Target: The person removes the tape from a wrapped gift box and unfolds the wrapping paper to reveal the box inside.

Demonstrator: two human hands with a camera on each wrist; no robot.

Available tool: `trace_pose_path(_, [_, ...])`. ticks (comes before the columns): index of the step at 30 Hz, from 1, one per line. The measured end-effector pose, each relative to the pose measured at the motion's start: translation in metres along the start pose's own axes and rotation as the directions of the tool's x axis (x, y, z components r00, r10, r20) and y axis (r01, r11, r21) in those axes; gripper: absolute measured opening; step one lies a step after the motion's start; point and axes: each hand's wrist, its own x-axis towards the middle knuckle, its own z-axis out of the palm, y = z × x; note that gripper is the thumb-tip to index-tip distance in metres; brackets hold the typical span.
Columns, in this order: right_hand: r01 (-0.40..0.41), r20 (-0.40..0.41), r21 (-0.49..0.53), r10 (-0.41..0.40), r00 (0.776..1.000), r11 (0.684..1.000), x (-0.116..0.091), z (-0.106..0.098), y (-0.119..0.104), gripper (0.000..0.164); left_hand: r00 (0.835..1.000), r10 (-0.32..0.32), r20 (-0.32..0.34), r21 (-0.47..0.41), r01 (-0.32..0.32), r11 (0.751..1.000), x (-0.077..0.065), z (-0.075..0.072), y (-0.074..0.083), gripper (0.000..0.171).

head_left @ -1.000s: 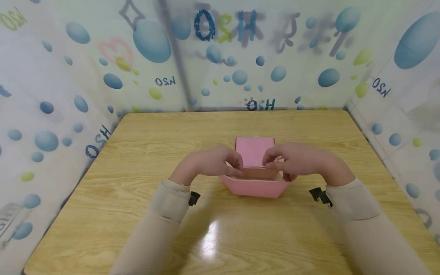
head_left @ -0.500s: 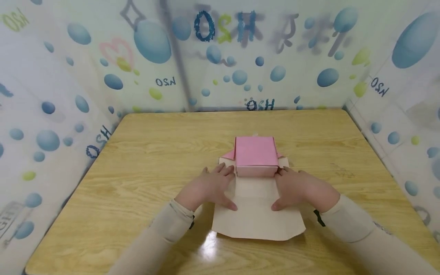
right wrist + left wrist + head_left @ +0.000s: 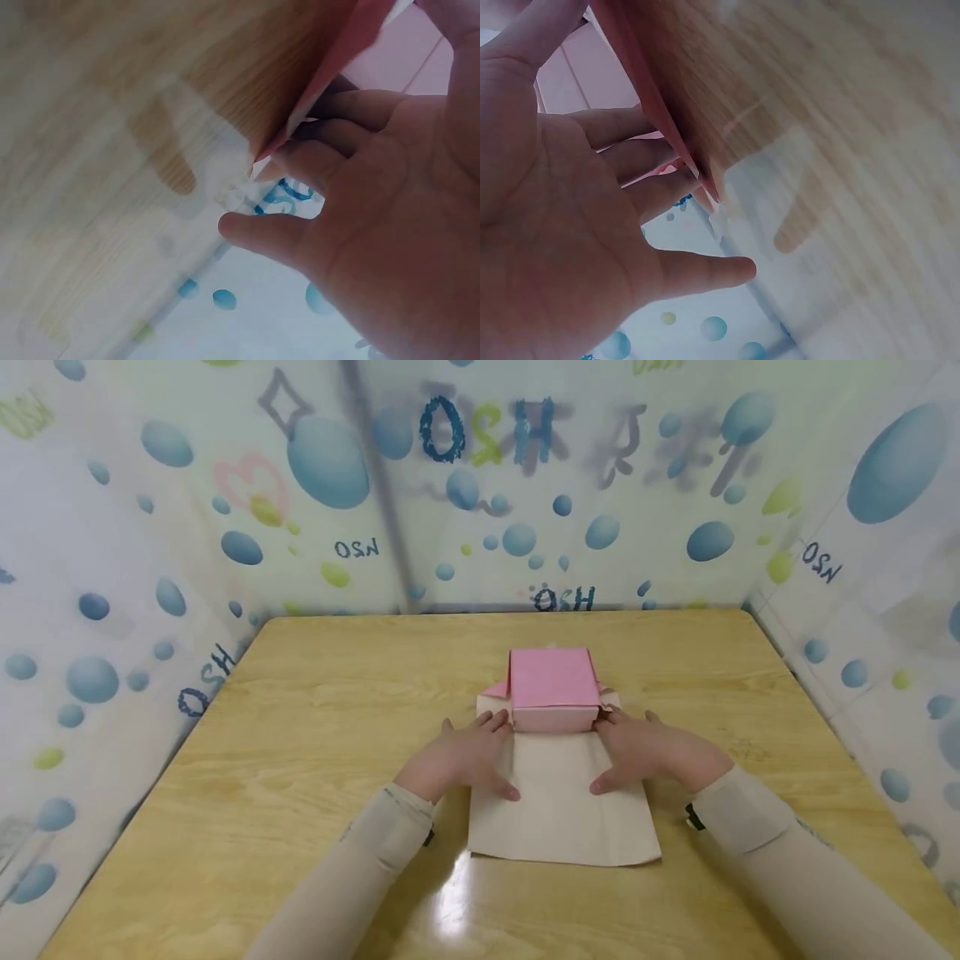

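A cardboard box [image 3: 553, 678], pink outside and cream inside, lies partly unfolded on the table. Its pink square part stands at the back, and a wide cream panel [image 3: 558, 827] stretches from it toward the person. My left hand [image 3: 468, 762] rests on the left side of the cardboard, fingers extended and thumb on the cream panel. On the opposite side my right hand [image 3: 647, 752] lies in mirrored fashion, fingertips beside the pink part. The left wrist view shows straight fingers over the pink edge [image 3: 656, 105]; in the right wrist view, fingers reach over the other edge [image 3: 330, 71].
The wooden table [image 3: 337, 693] has a glossy surface with a bright reflection near the front. Behind and at both sides stand pale walls [image 3: 465, 560] with blue bubbles and lettering. A dark wrist device [image 3: 696, 817] shows under the right sleeve.
One second ago both hands pinched the box's upper edges with its pink front wall raised. That front then folded down, baring the cream inside, and the hands spread over the side flaps, where they stay.
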Motion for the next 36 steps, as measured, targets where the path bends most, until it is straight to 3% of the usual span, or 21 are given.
trace_pose_path(9, [0.018, 0.017, 0.023, -0.018, 1.000, 1.000, 0.003, -0.004, 0.005, 0.119, 1.000, -0.007, -0.026, -0.028, 0.006, 1.000, 0.003, -0.001, -0.002, 0.107])
trace_pose_path(12, [0.043, -0.014, 0.042, -0.042, 0.999, 0.998, 0.001, -0.006, 0.008, 0.115, 0.999, 0.008, -0.054, -0.044, -0.010, 0.999, 0.009, -0.004, -0.005, 0.095])
trace_pose_path(15, [0.094, -0.066, 0.062, -0.090, 0.994, 0.994, 0.001, -0.010, 0.013, 0.110, 0.992, 0.075, -0.106, -0.092, -0.085, 0.992, 0.017, -0.009, -0.012, 0.075])
trace_pose_path(19, [0.202, -0.131, 0.107, -0.188, 0.973, 0.973, 0.001, -0.016, 0.020, 0.104, 0.959, 0.196, -0.204, -0.170, -0.232, 0.958, 0.023, -0.015, -0.021, 0.061])
trace_pose_path(21, [0.260, -0.159, 0.120, -0.240, 0.958, 0.958, 0.000, -0.021, 0.021, 0.101, 0.948, 0.212, -0.237, -0.194, -0.260, 0.946, 0.024, -0.019, -0.023, 0.062])
trace_pose_path(26, [0.304, -0.178, 0.149, -0.276, 0.944, 0.941, 0.001, -0.035, 0.021, 0.084, 0.954, 0.160, -0.255, -0.305, -0.237, 0.923, 0.024, -0.026, -0.023, 0.067])
trace_pose_path(29, [0.291, -0.195, 0.183, -0.256, 0.947, 0.939, 0.003, -0.042, 0.021, 0.071, 0.951, 0.151, -0.270, -0.405, -0.255, 0.878, 0.027, -0.030, -0.021, 0.067])
trace_pose_path(33, [0.302, -0.243, 0.194, -0.253, 0.936, 0.933, 0.011, -0.050, 0.021, 0.061, 0.929, 0.162, -0.333, -0.448, -0.307, 0.840, 0.035, -0.035, -0.023, 0.060])
trace_pose_path(36, [0.291, -0.277, 0.220, -0.226, 0.934, 0.931, 0.018, -0.057, 0.019, 0.059, 0.913, 0.150, -0.380, -0.436, -0.319, 0.841, 0.042, -0.040, -0.026, 0.055])
